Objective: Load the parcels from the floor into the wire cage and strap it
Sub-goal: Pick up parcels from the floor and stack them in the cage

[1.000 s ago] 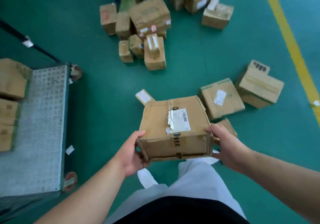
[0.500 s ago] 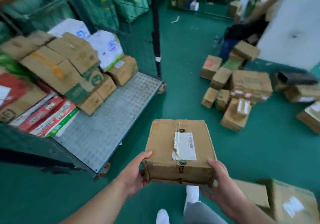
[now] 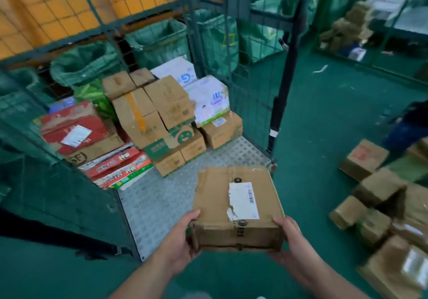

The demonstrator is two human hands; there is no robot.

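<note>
Left hand [image 3: 180, 240] and right hand [image 3: 290, 240] grip a worn brown cardboard parcel [image 3: 217, 206] at six o'clock. The green wire cage [image 3: 157, 206] at eleven holds stacked cartons [image 3: 162, 113]; blurred boxes [image 3: 379, 189], probably parcels, lie at three.

Your parcel [image 3: 215, 206]: plain brown cardboard, white label [image 3: 243, 200] with black barcode. Cage floor [image 3: 157, 210] before you: pale grey, dotted with raised studs. Wire cage [image 3: 229, 9] dark green; floor [image 3: 324, 136] green. One carton [image 3: 69, 122] red-topped; one pack [image 3: 208, 99] white with blue print.
</note>
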